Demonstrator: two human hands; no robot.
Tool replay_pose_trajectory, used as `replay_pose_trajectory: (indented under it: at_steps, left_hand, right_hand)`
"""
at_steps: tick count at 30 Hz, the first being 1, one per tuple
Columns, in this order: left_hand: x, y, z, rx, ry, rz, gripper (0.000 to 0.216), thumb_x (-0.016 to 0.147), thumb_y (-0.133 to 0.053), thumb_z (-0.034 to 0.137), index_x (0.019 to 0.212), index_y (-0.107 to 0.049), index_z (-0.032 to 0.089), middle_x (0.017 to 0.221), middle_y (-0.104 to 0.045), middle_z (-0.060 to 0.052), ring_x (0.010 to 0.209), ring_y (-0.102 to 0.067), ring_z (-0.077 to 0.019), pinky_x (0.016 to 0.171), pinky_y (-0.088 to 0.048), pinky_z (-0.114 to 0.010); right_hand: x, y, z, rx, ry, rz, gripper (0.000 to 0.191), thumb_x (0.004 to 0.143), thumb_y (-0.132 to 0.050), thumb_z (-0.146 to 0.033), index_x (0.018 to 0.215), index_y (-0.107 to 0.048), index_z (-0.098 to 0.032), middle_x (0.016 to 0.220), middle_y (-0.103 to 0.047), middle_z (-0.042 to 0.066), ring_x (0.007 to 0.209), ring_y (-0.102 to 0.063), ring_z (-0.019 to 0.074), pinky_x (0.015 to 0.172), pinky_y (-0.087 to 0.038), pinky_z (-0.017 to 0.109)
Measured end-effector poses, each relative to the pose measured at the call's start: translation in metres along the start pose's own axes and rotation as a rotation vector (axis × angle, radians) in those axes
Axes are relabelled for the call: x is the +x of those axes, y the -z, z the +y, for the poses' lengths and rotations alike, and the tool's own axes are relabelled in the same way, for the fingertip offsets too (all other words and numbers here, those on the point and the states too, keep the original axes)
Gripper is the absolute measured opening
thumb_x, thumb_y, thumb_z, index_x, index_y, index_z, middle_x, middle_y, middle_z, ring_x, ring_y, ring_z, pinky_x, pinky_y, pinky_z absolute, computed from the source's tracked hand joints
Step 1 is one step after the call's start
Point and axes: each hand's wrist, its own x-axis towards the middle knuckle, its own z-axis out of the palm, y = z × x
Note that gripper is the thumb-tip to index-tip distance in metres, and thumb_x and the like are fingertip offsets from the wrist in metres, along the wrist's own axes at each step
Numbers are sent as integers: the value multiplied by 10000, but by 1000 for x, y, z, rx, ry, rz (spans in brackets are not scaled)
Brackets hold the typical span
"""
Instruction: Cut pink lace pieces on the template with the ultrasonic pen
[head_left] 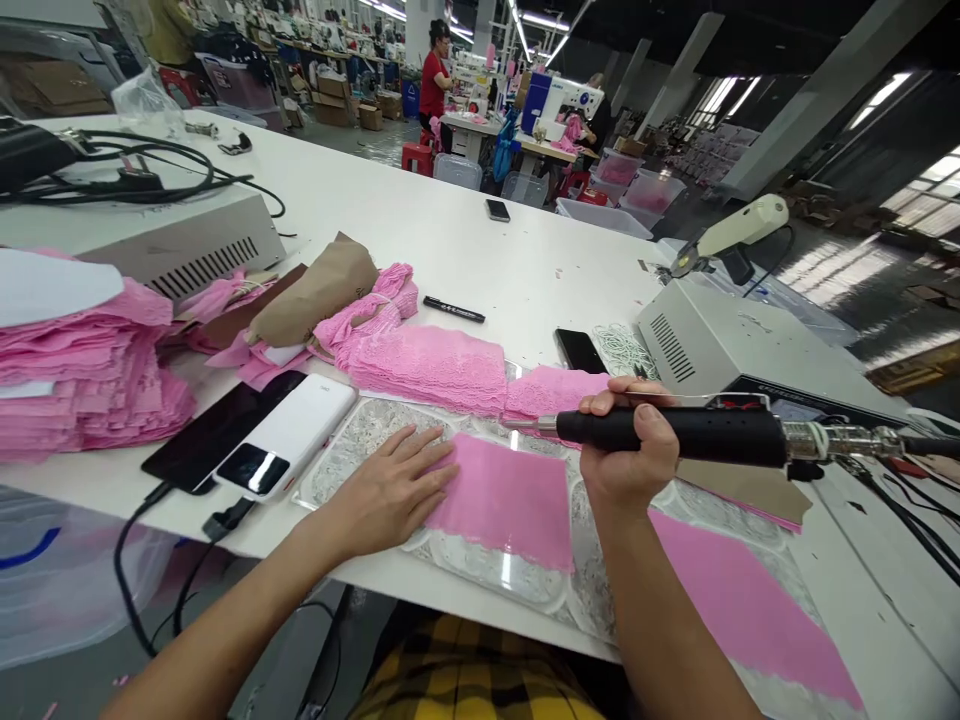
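Observation:
My left hand [390, 490] lies flat, its fingers resting on the left edge of a pink fabric piece [510, 505]. That piece is spread over a clear patterned mat [480, 578]. In my right hand [634, 450] is a black corded handheld tool [712, 437], held level with its slim metal tip [536, 425] pointing left. The tip is above the fabric's far edge; whether it touches anything I cannot tell. Just beyond are a stack of pink lace pieces [435, 370] and a smaller lace pile [551, 388]. Another pink piece [750, 600] lies right of my right forearm.
A white power bank [315, 415] and black phone [202, 450] lie at left, near a tall pink fabric stack [82, 370]. Grey boxes [720, 340] [180, 235] stand on both sides. A marker [453, 309] and another phone [579, 350] lie farther back. A person in red [433, 85] stands beyond.

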Motion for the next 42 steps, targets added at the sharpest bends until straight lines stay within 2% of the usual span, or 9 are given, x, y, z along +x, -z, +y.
replay_pose_trajectory:
  at_steps: [9,17,27,37,42]
  left_hand:
    - [0,0,7,16,29,16,304,1008,-475,293,1196,-678,169,1331,-641,-100,1305,-537,-302,1102,-422,-493]
    - [1,-1,8,22,19,51,281,1004,-482,297,1133,-693,165,1253,-679,-94,1256,-569,-289,1078,-436,-461]
    - [1,-2,8,3,26,48,295,1002,-484,291,1165,-686,150,1314,-648,-117,1281,-556,-302,1076,-442,-482]
    - [1,-3,6,-25,23,79,301,1007,-486,306,1165,-689,149,1268,-675,-104,1278,-557,-297,1090,-434,-471]
    - [-8,4,4,-89,49,87,298,1018,-474,307,1111,-715,158,1250,-691,-84,1296,-551,-293,1103,-425,-465]
  right_hand:
    - [-29,-13,15,-30,-98,-161,144,696,-615,-277,813,-616,-194,813,-603,-5,579,-564,111,592,-523,326]
    - [-31,-18,18,-36,-69,-156,123,690,-605,-219,811,-615,-203,802,-611,-16,569,-572,113,608,-516,323]
    - [-33,-19,22,-66,-62,-161,142,711,-636,-280,827,-607,-202,870,-602,-6,597,-574,109,627,-525,333]
    - [-31,-17,24,-49,-97,-198,146,685,-686,-276,717,-562,-207,773,-595,-27,591,-585,124,590,-517,318]
    - [-31,-16,24,-45,-108,-194,148,687,-686,-274,727,-560,-207,786,-599,-27,595,-586,119,607,-532,327]
